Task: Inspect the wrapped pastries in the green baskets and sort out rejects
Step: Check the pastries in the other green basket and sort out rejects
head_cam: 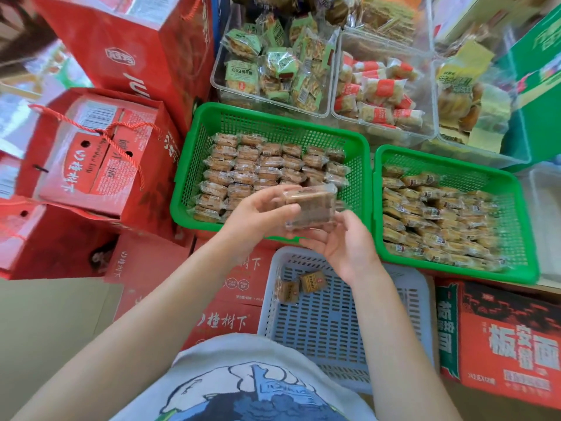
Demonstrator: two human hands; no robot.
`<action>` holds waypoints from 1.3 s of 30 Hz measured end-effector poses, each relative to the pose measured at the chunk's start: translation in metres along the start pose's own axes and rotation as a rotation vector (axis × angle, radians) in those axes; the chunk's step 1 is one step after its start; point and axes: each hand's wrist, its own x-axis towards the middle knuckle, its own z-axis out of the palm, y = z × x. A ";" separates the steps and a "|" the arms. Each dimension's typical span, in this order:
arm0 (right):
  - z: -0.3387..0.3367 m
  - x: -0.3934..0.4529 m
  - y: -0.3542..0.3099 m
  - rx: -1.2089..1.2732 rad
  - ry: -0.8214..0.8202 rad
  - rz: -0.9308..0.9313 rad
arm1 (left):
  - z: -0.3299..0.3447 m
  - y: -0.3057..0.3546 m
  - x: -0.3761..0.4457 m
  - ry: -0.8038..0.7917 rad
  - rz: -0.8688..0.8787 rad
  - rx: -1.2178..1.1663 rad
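Two green baskets stand side by side. The left green basket point(273, 123) holds rows of brown wrapped pastries point(261, 165). The right green basket point(455, 159) is filled with paler wrapped pastries point(434, 220). Above the near rim of the left basket, both hands hold a small stack of clear-wrapped brown pastries point(309, 208), blurred by motion. My left hand point(258, 217) grips its left side with fingers curled over the top. My right hand point(343, 241) cups it from below and the right.
A grey-blue slotted basket point(328, 323) lies in front of me with two wrapped pastries point(300, 285) in its far left corner. Red gift boxes point(100, 159) crowd the left. Clear bins of other snacks point(273, 71) stand behind the green baskets. A red carton point(510, 344) sits at right.
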 end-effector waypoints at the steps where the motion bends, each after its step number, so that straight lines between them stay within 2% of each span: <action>1: 0.000 -0.004 0.002 -0.074 0.026 -0.037 | -0.001 0.001 -0.004 0.011 -0.008 -0.012; 7: -0.006 -0.033 -0.001 -0.261 -0.051 -0.338 | 0.001 0.003 -0.026 -0.020 -0.033 -0.023; 9: -0.006 -0.041 0.000 -0.220 -0.057 -0.377 | 0.005 0.003 -0.032 -0.004 -0.046 -0.064; 13: -0.008 -0.050 0.002 0.003 -0.180 -0.304 | 0.009 0.007 -0.043 -0.012 -0.066 -0.195; 15: -0.012 -0.053 0.005 0.029 -0.241 -0.292 | 0.012 0.010 -0.047 0.043 -0.050 -0.156; 18: -0.016 -0.060 0.007 0.043 -0.237 -0.277 | 0.018 0.013 -0.052 0.184 0.020 -0.009; 21: -0.017 -0.068 0.005 -0.001 -0.143 -0.294 | 0.022 0.014 -0.055 0.299 0.121 0.115; 24: -0.017 -0.068 0.006 -0.134 0.056 -0.342 | 0.024 0.010 -0.057 0.380 0.208 0.263; 28: -0.014 -0.064 0.013 -0.220 0.192 -0.376 | 0.018 0.001 -0.055 0.442 0.226 0.405; 31: -0.016 -0.063 0.015 -0.242 0.203 -0.387 | 0.015 0.000 -0.054 0.454 0.201 0.359; 33: -0.015 -0.063 0.015 -0.160 0.167 -0.342 | 0.014 0.001 -0.054 0.411 0.162 0.277; 39: -0.016 -0.065 0.010 0.113 -0.033 -0.169 | 0.009 0.001 -0.056 0.302 0.122 0.228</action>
